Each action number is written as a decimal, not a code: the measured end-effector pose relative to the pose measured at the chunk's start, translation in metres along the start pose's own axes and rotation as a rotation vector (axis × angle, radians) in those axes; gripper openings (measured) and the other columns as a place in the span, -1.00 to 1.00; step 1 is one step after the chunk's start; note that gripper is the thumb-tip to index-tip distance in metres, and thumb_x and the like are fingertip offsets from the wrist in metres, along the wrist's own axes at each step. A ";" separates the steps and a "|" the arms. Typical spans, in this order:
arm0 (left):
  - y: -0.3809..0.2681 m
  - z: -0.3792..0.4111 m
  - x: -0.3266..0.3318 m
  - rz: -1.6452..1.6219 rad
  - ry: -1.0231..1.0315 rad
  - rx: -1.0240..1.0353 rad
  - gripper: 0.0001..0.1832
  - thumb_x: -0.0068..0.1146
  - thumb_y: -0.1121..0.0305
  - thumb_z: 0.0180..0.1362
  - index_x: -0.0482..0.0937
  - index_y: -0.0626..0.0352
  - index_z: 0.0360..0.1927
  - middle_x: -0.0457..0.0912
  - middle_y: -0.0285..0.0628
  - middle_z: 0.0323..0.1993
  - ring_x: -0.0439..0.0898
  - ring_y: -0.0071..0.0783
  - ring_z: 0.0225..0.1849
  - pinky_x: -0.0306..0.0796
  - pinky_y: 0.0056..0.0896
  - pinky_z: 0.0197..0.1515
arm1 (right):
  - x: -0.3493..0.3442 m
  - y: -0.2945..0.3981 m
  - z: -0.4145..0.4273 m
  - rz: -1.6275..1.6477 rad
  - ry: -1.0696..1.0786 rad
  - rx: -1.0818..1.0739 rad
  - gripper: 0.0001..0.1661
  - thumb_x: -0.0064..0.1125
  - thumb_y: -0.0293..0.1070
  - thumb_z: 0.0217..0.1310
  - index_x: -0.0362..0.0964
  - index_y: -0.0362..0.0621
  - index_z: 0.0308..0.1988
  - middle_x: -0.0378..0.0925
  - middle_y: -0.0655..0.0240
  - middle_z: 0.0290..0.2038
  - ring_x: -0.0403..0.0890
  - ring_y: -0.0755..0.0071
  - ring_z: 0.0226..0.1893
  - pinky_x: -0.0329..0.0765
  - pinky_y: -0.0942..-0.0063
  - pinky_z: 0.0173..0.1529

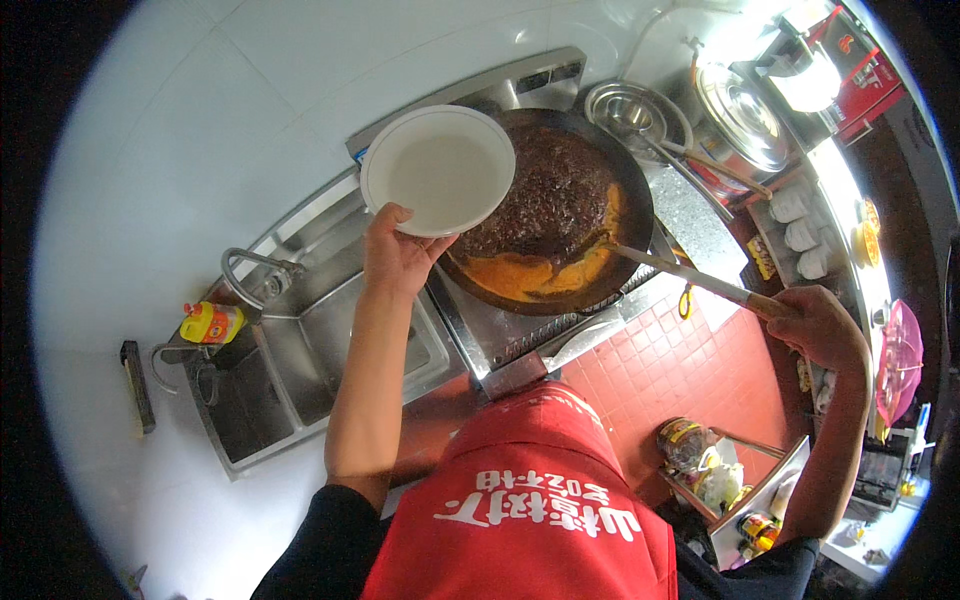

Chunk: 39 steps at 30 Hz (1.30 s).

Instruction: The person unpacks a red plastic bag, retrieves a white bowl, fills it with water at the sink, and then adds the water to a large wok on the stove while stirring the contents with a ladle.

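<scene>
My left hand [405, 251] grips the near rim of a white bowl [439, 169], thumb inside the edge. Pale, whitish liquid seems to lie in it, and it overlaps the left side of a large dark wok [641, 202]. Dark brown, bubbling sauce [551, 195] fills the middle of the wok, with an orange-brown band [510, 276] along its near side. In my right hand [821, 326] is the wooden handle end of a long-handled ladle or spatula [682, 276]. Its working end is hidden in the sauce at the wok's right side.
A steel double sink [330, 367] with curved taps [244, 274] and a yellow bottle [212, 323] is to the left. Right of the wok stand steel basins [637, 112] and a lidded pot [742, 116]. A shelf cart [757, 495] holding bottles stands on the red tiled floor [675, 367].
</scene>
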<state>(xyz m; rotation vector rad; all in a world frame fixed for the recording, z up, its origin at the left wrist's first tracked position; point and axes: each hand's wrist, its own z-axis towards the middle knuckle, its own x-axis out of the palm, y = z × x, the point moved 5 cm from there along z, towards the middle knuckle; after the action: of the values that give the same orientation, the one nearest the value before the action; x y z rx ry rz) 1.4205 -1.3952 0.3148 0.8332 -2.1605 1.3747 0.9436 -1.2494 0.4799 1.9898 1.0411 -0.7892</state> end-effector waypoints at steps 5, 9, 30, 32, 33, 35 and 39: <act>-0.015 -0.011 -0.017 -0.064 -0.011 0.035 -0.18 0.18 0.33 -0.11 0.27 0.11 0.35 0.40 0.00 0.24 0.45 0.07 0.26 0.48 0.19 0.22 | 0.016 0.003 -0.004 0.026 0.000 0.025 -0.75 0.31 -0.32 0.12 0.61 -0.33 -0.32 0.47 0.37 -0.63 0.46 0.54 -0.59 0.45 0.41 -0.43; -0.033 -0.022 -0.040 -0.126 0.026 0.068 -0.19 0.18 0.31 -0.13 0.29 0.17 0.31 0.44 -0.01 0.17 0.46 0.00 0.24 0.43 0.13 0.25 | 0.031 0.013 0.002 0.062 0.056 0.096 -0.79 0.30 -0.35 0.13 0.58 -0.31 -0.37 0.44 0.44 -0.64 0.42 0.60 -0.63 0.36 0.48 -0.51; -0.082 -0.177 -0.264 -0.339 -0.502 0.435 -0.17 0.21 0.30 -0.10 0.28 0.15 0.36 0.42 -0.03 0.27 0.42 0.02 0.31 0.38 0.14 0.31 | 0.167 0.061 0.103 0.146 -0.076 -0.119 -0.69 0.24 -0.25 0.30 0.59 -0.33 -0.35 0.51 0.32 -0.65 0.49 0.52 -0.62 0.43 0.40 -0.50; -0.077 -0.188 -0.283 -0.344 -0.549 0.442 -0.18 0.18 0.32 -0.10 0.27 0.16 0.36 0.43 -0.03 0.26 0.44 0.03 0.30 0.38 0.17 0.32 | 0.177 0.066 0.115 0.184 -0.059 -0.111 -0.66 0.23 -0.23 0.32 0.58 -0.34 -0.35 0.51 0.31 -0.65 0.49 0.52 -0.62 0.42 0.37 -0.52; -0.075 -0.193 -0.287 -0.363 -0.571 0.445 -0.18 0.17 0.32 -0.10 0.28 0.15 0.36 0.43 -0.04 0.26 0.44 0.04 0.30 0.39 0.18 0.31 | 0.181 0.072 0.117 0.201 -0.100 -0.145 -0.63 0.22 -0.19 0.32 0.58 -0.34 -0.36 0.51 0.32 -0.65 0.48 0.53 -0.61 0.40 0.37 -0.52; -0.070 -0.200 -0.294 -0.401 -0.613 0.446 -0.18 0.16 0.33 -0.10 0.28 0.14 0.36 0.44 -0.06 0.26 0.45 0.04 0.29 0.40 0.20 0.30 | 0.192 0.069 0.132 0.273 -0.060 -0.083 -0.61 0.21 -0.18 0.31 0.58 -0.35 -0.36 0.52 0.31 -0.63 0.48 0.51 -0.62 0.40 0.38 -0.52; -0.060 -0.208 -0.303 -0.385 -0.615 0.427 -0.19 0.12 0.33 -0.08 0.28 0.10 0.37 0.44 -0.06 0.27 0.45 0.04 0.30 0.41 0.23 0.28 | 0.204 0.081 0.138 0.567 -0.035 -0.043 -0.64 0.23 -0.20 0.29 0.53 -0.27 -0.45 0.44 0.42 -0.65 0.39 0.63 -0.66 0.25 0.50 -0.63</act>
<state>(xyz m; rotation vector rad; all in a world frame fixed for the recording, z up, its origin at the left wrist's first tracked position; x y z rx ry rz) 1.6897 -1.1485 0.2411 1.9355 -1.9497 1.5235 1.0870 -1.3136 0.2738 2.0751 0.4236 -0.4819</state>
